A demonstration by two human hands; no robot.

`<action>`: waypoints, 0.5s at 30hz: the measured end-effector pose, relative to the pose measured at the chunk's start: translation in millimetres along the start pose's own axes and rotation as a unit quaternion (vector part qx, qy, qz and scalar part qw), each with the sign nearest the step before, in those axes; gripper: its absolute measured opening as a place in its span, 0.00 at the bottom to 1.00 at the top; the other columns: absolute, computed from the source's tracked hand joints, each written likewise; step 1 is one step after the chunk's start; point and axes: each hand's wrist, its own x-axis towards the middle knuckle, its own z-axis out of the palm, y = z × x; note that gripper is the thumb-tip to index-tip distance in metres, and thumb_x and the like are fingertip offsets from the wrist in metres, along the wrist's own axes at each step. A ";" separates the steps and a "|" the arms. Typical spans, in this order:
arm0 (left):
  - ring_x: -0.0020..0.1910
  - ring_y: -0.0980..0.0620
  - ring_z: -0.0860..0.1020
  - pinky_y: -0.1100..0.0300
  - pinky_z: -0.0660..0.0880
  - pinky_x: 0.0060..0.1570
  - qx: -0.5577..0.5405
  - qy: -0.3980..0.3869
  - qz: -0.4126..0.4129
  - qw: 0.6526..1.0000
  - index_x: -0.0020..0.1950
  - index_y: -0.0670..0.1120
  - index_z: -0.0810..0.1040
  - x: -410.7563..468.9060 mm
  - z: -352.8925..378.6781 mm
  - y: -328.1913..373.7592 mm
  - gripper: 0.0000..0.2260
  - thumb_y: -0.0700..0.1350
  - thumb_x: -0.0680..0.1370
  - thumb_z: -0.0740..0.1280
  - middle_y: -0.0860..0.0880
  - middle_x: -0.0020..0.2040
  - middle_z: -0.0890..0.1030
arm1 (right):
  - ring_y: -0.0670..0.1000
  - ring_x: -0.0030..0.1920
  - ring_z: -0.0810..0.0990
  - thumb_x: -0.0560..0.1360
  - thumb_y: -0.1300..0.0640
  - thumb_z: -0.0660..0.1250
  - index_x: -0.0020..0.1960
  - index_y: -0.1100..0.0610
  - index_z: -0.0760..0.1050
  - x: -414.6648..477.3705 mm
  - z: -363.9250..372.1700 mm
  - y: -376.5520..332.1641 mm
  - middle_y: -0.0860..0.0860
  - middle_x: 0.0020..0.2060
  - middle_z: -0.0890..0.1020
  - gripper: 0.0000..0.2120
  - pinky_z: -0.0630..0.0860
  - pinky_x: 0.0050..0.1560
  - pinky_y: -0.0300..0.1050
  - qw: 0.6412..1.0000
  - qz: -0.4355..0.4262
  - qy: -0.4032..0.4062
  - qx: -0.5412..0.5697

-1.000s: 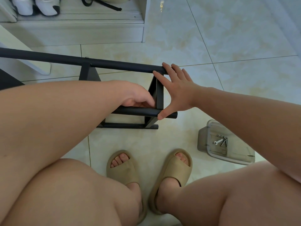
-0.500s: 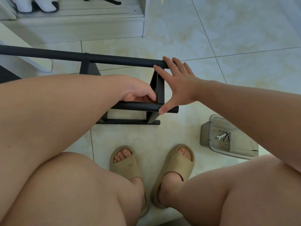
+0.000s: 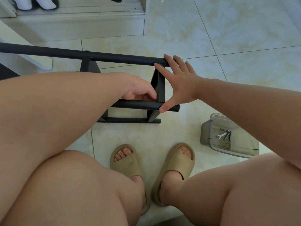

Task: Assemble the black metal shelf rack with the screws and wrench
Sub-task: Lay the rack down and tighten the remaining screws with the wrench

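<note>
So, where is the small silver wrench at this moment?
In the head view, the small silver wrench lies inside the grey translucent plastic box on the floor at the right, beside the silver screws.

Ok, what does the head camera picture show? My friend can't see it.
A person steadies a black metal rack, right hand spread across two bars, left hand at the lower one. Wrench and screws lie in a clear tub.

Bare floor (image 3: 244, 38) beyond the rack (image 3: 114, 57); a tub (image 3: 206, 134), apparently open-topped, stands right.
</note>
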 end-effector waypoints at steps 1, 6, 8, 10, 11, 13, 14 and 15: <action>0.34 0.53 0.83 0.60 0.79 0.39 0.002 0.001 0.000 1.000 0.39 0.46 0.86 0.1 0.0 0.0 0.12 0.41 0.79 0.67 0.47 0.40 0.85 | 0.61 0.80 0.34 0.49 0.15 0.62 0.81 0.43 0.34 0.0 0.0 -0.1 0.53 0.80 0.34 0.72 0.40 0.78 0.66 1.000 0.000 0.000 -0.001; 0.31 0.54 0.82 0.61 0.78 0.36 0.031 0.024 -0.004 0.999 0.45 0.46 0.82 0.8 3.0 0.7 0.06 0.44 0.80 0.67 0.49 0.36 0.85 | 0.61 0.80 0.35 0.50 0.15 0.64 0.81 0.44 0.34 -0.4 0.3 -0.9 0.53 0.80 0.34 0.71 0.40 0.78 0.66 1.000 0.000 0.002 0.000; 0.32 0.55 0.82 0.61 0.78 0.38 0.031 0.024 -0.003 0.999 0.45 0.45 0.82 1.6 2.7 0.7 0.06 0.43 0.80 0.67 0.49 0.37 0.85 | 0.61 0.80 0.34 0.50 0.16 0.64 0.81 0.44 0.34 -0.5 -0.1 -1.2 0.53 0.80 0.35 0.71 0.40 0.78 0.66 1.000 0.001 0.001 0.001; 0.34 0.55 0.83 0.61 0.77 0.42 0.021 0.019 -0.003 1.000 0.47 0.45 0.82 1.2 2.2 0.5 0.06 0.42 0.80 0.67 0.49 0.38 0.85 | 0.61 0.80 0.34 0.51 0.16 0.64 0.81 0.44 0.34 -0.7 -0.6 -1.4 0.53 0.80 0.34 0.71 0.40 0.78 0.66 1.000 0.002 0.000 0.002; 0.34 0.54 0.83 0.61 0.77 0.42 0.016 0.015 -0.002 1.000 0.47 0.45 0.83 0.8 1.8 0.4 0.06 0.42 0.80 0.66 0.49 0.39 0.85 | 0.61 0.80 0.34 0.51 0.16 0.65 0.81 0.44 0.34 -0.7 -0.8 -1.4 0.53 0.80 0.34 0.71 0.40 0.78 0.66 1.000 0.002 -0.001 0.002; 0.36 0.54 0.83 0.61 0.77 0.43 0.008 0.008 0.001 1.000 0.48 0.44 0.83 -0.2 1.4 0.1 0.07 0.41 0.80 0.65 0.48 0.40 0.85 | 0.61 0.80 0.34 0.51 0.16 0.65 0.81 0.44 0.34 -0.8 -0.9 -1.2 0.53 0.80 0.34 0.71 0.40 0.78 0.66 1.000 0.002 0.000 0.001; 0.37 0.54 0.83 0.61 0.77 0.44 0.006 0.006 0.004 1.000 0.49 0.44 0.83 -0.4 1.0 -0.1 0.07 0.40 0.80 0.65 0.48 0.41 0.85 | 0.61 0.80 0.34 0.51 0.16 0.65 0.81 0.44 0.34 -0.8 -0.9 -1.2 0.53 0.80 0.34 0.71 0.40 0.78 0.66 1.000 0.002 0.000 0.001; 0.39 0.53 0.82 0.61 0.77 0.46 0.005 0.005 0.006 1.000 0.51 0.43 0.82 -0.7 0.5 -0.1 0.07 0.40 0.80 0.64 0.48 0.43 0.85 | 0.61 0.80 0.34 0.51 0.16 0.64 0.81 0.44 0.34 -0.9 -0.9 -1.2 0.53 0.80 0.34 0.71 0.40 0.78 0.66 1.000 0.001 -0.001 0.001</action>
